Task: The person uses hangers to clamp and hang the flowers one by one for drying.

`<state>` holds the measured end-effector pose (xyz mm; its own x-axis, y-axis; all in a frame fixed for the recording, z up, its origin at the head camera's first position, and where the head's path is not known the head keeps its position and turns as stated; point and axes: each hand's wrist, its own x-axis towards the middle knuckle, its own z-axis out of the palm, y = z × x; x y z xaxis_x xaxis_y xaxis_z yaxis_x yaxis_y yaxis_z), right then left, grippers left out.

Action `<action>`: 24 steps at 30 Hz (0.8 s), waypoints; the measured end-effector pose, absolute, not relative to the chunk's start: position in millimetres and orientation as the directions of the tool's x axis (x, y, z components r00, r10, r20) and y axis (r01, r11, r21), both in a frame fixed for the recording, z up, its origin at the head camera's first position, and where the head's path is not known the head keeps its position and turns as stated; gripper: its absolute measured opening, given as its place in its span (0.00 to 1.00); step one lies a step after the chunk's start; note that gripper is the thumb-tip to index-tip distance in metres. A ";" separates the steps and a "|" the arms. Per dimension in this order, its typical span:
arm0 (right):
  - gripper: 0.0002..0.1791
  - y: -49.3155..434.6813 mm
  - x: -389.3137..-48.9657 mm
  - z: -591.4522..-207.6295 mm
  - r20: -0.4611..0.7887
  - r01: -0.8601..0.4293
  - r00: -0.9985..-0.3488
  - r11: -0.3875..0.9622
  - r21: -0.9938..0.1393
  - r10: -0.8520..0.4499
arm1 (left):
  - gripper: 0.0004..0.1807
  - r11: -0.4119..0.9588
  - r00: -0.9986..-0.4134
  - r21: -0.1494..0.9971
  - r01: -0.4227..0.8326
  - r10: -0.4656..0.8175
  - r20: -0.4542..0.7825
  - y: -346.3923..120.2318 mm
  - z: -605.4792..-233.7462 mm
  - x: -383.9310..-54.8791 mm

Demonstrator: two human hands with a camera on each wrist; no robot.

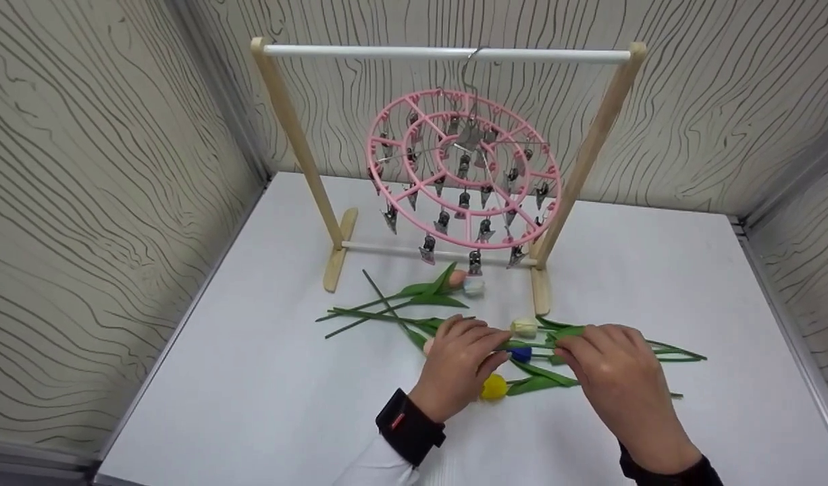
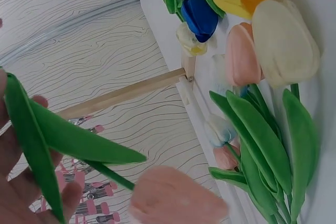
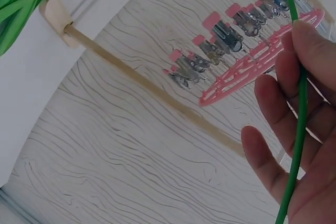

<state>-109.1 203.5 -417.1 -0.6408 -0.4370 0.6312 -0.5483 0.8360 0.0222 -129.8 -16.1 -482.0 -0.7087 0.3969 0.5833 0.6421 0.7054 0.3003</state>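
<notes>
Artificial tulips (image 1: 414,297) loose on white table (image 1: 252,378); round pink clip hanger (image 1: 462,169) bare. Left hand (image 1: 458,361), right hand (image 1: 606,364) both pinching one green stem (image 3: 299,124); none clipped.

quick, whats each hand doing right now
Left hand: grips a pink tulip by its leafy stem.
Right hand: holds a green stem in its curled fingers.

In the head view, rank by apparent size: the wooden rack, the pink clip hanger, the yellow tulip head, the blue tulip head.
1. Wooden rack, spanning the widest.
2. Pink clip hanger, hung inside the rack's frame.
3. Yellow tulip head.
4. Blue tulip head, though fingers partly hide it, so the order of the two tulip heads is unsure.
</notes>
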 end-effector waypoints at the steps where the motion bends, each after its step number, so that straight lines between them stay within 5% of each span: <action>1: 0.11 200.6 -109.5 -415.4 0.620 -0.548 -0.645 0.836 0.031 -0.446 | 0.15 0.704 -0.702 0.295 0.646 0.396 0.592 -16.7 -482.1 -130.6; 5: 0.12 190.6 -110.7 -409.2 0.604 -0.566 -0.638 0.823 0.052 -0.477 | 0.11 0.701 -0.691 0.300 0.647 0.374 0.618 -19.8 -482.0 -133.5; 8: 0.07 185.3 -110.2 -406.0 0.673 -0.607 -0.570 0.794 0.043 -0.472 | 0.10 0.698 -0.698 0.328 0.637 0.341 0.630 -22.7 -482.6 -135.7; 14: 0.23 180.4 -105.2 -402.1 0.821 -0.682 -0.409 0.731 0.014 -0.398 | 0.10 0.670 -0.760 0.454 0.587 0.264 0.593 -29.7 -481.5 -138.2; 18: 0.22 181.3 -106.7 -404.7 0.812 -0.686 -0.440 0.727 -0.028 -0.384 | 0.10 0.629 -0.795 0.550 0.550 0.191 0.576 -37.4 -481.7 -140.5; 22: 0.06 180.5 -113.7 -410.2 0.761 -0.678 -0.532 0.725 -0.120 -0.372 | 0.10 0.600 -0.800 0.606 0.522 0.099 0.592 -47.1 -483.6 -142.7; 24: 0.08 177.1 -118.3 -412.4 0.733 -0.673 -0.580 0.716 -0.185 -0.356 | 0.11 0.588 -0.799 0.629 0.509 0.051 0.599 -52.2 -484.3 -144.3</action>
<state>-118.3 177.1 -412.4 -0.5804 -0.3556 0.7326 -0.6729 0.7161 -0.1855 -144.3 -52.2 -484.3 -0.7988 0.0507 0.5994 0.5091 0.5877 0.6288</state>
